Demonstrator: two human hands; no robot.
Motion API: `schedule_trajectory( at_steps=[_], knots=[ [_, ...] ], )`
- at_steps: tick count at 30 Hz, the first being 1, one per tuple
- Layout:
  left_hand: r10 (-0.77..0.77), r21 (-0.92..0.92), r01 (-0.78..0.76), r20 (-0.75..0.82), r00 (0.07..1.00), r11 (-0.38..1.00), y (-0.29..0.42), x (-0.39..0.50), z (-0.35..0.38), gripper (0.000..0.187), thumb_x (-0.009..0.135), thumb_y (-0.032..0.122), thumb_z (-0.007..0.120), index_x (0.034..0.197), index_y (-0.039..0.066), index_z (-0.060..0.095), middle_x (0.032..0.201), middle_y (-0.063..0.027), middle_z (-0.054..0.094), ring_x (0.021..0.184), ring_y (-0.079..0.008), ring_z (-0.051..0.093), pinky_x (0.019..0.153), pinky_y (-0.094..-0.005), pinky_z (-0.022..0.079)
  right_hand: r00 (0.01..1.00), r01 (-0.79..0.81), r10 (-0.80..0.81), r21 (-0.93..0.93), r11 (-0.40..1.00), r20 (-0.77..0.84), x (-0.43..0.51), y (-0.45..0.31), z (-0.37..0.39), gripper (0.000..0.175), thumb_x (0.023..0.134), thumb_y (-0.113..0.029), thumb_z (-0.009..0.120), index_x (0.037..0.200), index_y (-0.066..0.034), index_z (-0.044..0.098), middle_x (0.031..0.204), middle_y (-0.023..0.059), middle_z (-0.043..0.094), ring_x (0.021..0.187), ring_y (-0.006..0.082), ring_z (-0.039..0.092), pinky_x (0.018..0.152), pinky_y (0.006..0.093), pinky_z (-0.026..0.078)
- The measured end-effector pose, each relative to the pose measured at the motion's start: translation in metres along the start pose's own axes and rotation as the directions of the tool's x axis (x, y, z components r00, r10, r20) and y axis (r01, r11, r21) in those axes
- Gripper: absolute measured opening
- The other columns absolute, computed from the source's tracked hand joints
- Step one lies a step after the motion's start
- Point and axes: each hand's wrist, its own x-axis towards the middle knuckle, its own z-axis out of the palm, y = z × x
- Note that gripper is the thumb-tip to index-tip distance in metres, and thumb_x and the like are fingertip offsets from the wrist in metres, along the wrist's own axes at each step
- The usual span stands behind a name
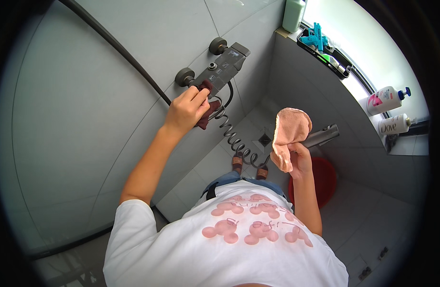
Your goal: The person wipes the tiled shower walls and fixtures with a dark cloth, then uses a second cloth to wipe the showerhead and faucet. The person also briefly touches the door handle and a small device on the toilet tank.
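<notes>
My left hand (187, 109) pinches a dark maroon cloth (210, 114) against the near end of a grey shower mixer (223, 68) on the tiled wall. Part of the cloth hangs below my fingers. My right hand (301, 159) grips a folded peach cloth (293, 125) with a pale stitched edge. Behind that hand, a grey metal cylinder (322, 136), apparently a hand sprayer, sticks out to the right; whether my fingers also hold it is hidden. A coiled dark hose (237, 143) runs from below the mixer towards the right hand.
A red basin (318, 183) stands on the floor behind my right forearm. A floor drain (265, 139) lies beyond my feet. The window ledge bears pump bottles (384, 100), a black tray (324, 59) with a turquoise toy pistol (316, 37), and a green bottle (293, 16). A dark pipe (123, 50) rises along the wall.
</notes>
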Motion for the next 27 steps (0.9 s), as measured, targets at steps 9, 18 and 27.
schedule_trajectory(
  at_steps=[9,18,27],
  knots=[
    [0.044,0.144,-0.058,0.094,0.995,0.988,0.025,0.014,-0.006,0.023,0.078,0.007,0.076,0.098,0.009,0.066,0.083,-0.0052,0.054,0.069,-0.0214,0.062,0.057,-0.0360,0.055,0.997,-0.043,0.042,0.025,0.999,0.067,-0.004,-0.006,0.006,0.031,0.087,-0.004,0.059,0.116,0.0057,0.061,0.106,0.0147,0.070,0.094,0.0244,0.070,0.084,0.0392,0.057],
    [0.063,0.160,-0.096,0.203,0.977,0.982,0.020,0.010,0.007,0.016,0.079,0.011,0.075,0.089,0.010,0.063,0.079,-0.0036,0.054,0.066,-0.0198,0.060,0.054,-0.0348,0.053,0.999,0.023,-0.023,0.020,1.000,-0.028,-0.007,0.000,0.013,0.030,0.087,-0.006,0.056,0.114,0.0060,0.061,0.099,0.0157,0.070,0.080,0.0226,0.069,0.068,0.0370,0.056],
    [-0.077,0.096,0.085,-0.088,0.993,0.992,0.013,0.005,-0.001,0.019,0.079,0.008,0.078,0.095,0.009,0.068,0.081,-0.0037,0.059,0.070,-0.0211,0.063,0.055,-0.0363,0.053,0.999,0.036,-0.035,0.018,0.999,-0.035,0.000,0.005,-0.004,0.027,0.087,-0.009,0.055,0.108,0.0068,0.062,0.090,0.0165,0.069,0.063,0.0215,0.062,0.052,0.0326,0.047]
  ],
)
